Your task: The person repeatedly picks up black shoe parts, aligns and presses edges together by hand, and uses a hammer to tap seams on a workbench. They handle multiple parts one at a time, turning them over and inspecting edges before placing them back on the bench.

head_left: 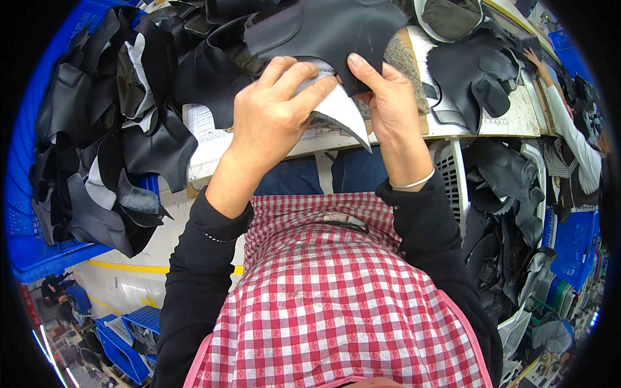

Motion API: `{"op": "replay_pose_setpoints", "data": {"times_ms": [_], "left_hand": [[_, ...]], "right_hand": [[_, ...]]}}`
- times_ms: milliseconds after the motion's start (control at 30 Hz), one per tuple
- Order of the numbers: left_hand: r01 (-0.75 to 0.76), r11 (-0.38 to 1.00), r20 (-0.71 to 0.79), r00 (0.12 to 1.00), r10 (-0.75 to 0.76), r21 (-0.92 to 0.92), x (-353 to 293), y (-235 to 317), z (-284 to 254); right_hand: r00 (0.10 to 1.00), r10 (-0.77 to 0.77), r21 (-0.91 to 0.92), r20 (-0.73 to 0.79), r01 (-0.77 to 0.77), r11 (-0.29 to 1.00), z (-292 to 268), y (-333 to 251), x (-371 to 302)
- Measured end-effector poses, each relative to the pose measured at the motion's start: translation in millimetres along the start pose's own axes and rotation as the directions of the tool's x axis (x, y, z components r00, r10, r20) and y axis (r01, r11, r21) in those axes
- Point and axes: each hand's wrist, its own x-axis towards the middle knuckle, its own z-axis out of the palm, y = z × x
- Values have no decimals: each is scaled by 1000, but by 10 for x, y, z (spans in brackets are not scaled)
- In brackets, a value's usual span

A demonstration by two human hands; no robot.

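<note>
Apron (pixel 333 291) seemingly clear of flap edge (pixel 346 121)

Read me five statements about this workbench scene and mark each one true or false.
1. The right hand grips a black piece. True.
2. The left hand is empty. False: the left hand holds a white pointed flap.
3. A blue basket at the left holds dark pieces. True.
4. The apron is plain green. False: the apron is red-and-white checked.
5. The right wrist is bare. False: a pale band circles it.
</note>
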Motion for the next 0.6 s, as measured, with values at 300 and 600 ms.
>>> {"op": "replay_pose_setpoints", "data": {"times_ms": [300, 600], "left_hand": [[194, -822, 831, 296, -471, -535, -238, 353, 567], [509, 310, 203, 723, -660, -803, -511, 263, 464]], "right_hand": [[997, 60, 163, -40, -53, 985, -20, 244, -165], [989, 76, -138, 125, -59, 989, -343, -6, -234]]}}
